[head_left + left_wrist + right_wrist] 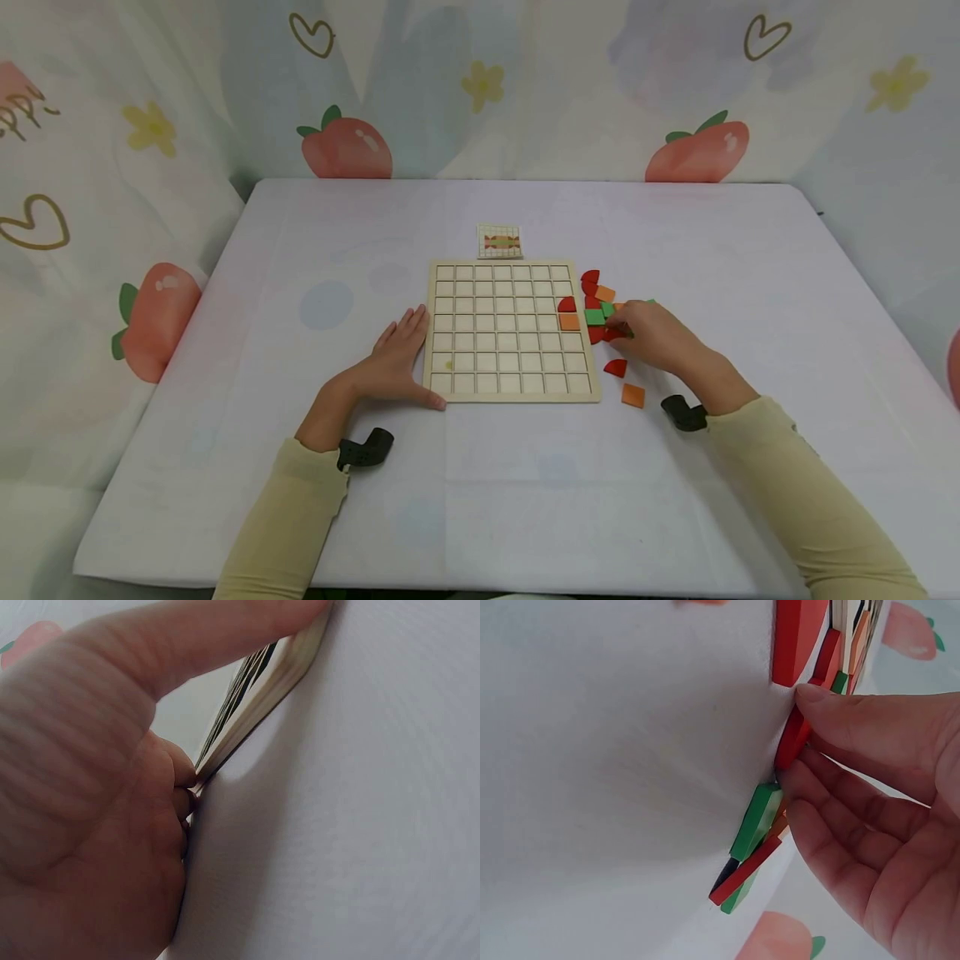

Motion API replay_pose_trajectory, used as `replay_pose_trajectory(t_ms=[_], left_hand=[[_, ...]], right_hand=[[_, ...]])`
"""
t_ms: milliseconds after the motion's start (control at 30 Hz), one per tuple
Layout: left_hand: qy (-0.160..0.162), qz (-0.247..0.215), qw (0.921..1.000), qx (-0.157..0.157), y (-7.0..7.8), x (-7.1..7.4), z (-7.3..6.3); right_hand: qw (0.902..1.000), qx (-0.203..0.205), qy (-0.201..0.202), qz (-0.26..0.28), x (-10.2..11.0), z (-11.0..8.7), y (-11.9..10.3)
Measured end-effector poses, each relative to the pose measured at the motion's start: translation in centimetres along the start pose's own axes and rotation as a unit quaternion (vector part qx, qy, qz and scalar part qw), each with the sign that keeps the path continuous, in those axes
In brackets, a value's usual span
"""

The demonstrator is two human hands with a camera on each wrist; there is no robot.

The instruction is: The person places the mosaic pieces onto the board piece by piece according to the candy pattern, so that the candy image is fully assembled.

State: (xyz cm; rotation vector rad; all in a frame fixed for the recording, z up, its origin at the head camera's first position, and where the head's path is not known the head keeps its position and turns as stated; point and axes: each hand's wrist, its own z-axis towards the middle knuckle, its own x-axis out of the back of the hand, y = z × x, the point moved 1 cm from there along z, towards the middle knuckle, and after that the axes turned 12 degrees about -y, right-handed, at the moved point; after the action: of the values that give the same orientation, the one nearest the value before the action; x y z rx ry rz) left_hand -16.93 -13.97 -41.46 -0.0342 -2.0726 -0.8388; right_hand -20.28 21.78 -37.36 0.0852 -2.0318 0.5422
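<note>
Held red piece (790, 742): pinched between the thumb and fingers of the right hand (656, 335), by the board's right side. Board (507, 323), gridded: laid mid-desk (525, 492); a red quarter (567, 305) and an orange square (569, 322) are seated in its rightmost column. Its left edge is touched by the left hand (392, 364), fingers extended, thumb spread to the near corner, nothing gripped. Pile (595, 317), red, orange and green: scattered beside the board, partly covered by the right hand. Loose red quarter (616, 367) and loose orange square (633, 396): placed nearer. Printed card (499, 242): set at the board's far edge.
</note>
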Motion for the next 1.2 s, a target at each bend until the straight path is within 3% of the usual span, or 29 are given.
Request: replay_pose_trajectory(t_ms=[633,1200], left_hand=[[0.001,0.004,1.0000,-0.004,-0.2,0.0,0.0],[0.000,0.002,1.0000,-0.004,-0.2,0.0,0.1]], right_hand=[[0.9993,0.023,0.001,-0.028,-0.4,-0.3,0.3],[0.9994,-0.009,0.017,-0.028,-1.3,-0.8,0.4]])
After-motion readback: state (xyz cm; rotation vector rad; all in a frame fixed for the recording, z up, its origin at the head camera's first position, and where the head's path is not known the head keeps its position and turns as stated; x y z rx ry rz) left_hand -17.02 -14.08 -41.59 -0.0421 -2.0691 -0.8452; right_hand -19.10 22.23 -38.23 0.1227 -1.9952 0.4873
